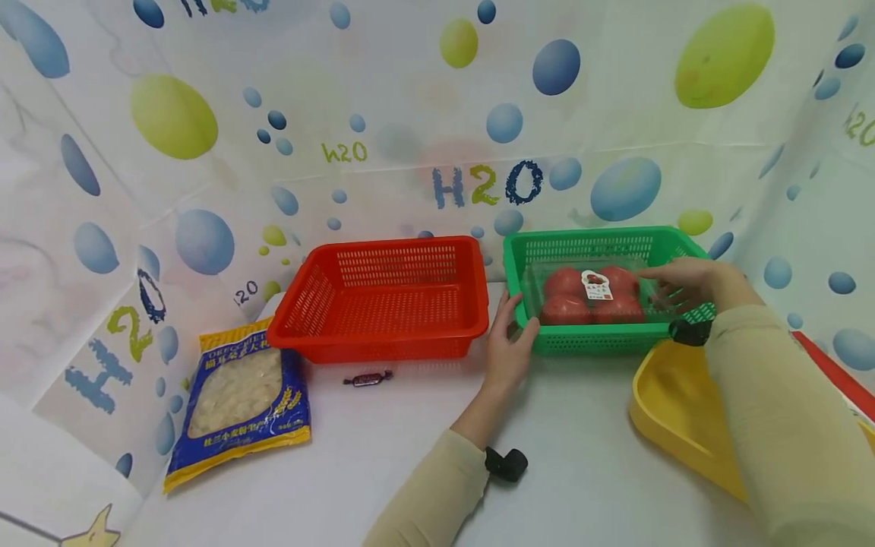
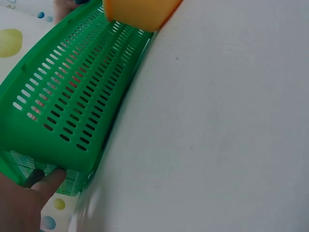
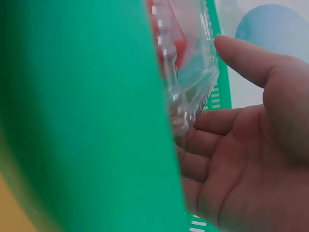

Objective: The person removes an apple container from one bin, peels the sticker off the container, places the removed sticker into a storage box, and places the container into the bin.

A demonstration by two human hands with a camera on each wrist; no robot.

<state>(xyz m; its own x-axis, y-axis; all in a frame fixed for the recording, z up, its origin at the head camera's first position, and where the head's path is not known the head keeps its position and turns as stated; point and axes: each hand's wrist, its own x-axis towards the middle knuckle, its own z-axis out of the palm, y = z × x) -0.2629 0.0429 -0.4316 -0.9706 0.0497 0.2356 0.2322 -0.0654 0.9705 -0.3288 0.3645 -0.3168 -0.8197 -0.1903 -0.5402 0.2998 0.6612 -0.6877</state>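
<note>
A clear plastic box of red tomatoes (image 1: 593, 296) with a white label lies inside the green basket (image 1: 588, 339). My right hand (image 1: 683, 282) is in the basket at the right end of the box. In the right wrist view its thumb (image 3: 241, 55) is by the upper edge of the clear plastic and its fingers reach to the lower end, fingertips partly hidden. My left hand (image 1: 509, 346) rests against the left end of the green basket near its front corner. The left wrist view shows a finger (image 2: 50, 183) on that end wall.
An empty red basket (image 1: 383, 349) stands to the left. A wrapped candy (image 1: 368, 378) lies before it. A blue and yellow pasta bag (image 1: 239, 395) leans at far left. A yellow container (image 1: 673, 410) sits at right, partly under my right sleeve. A patterned sheet hangs behind.
</note>
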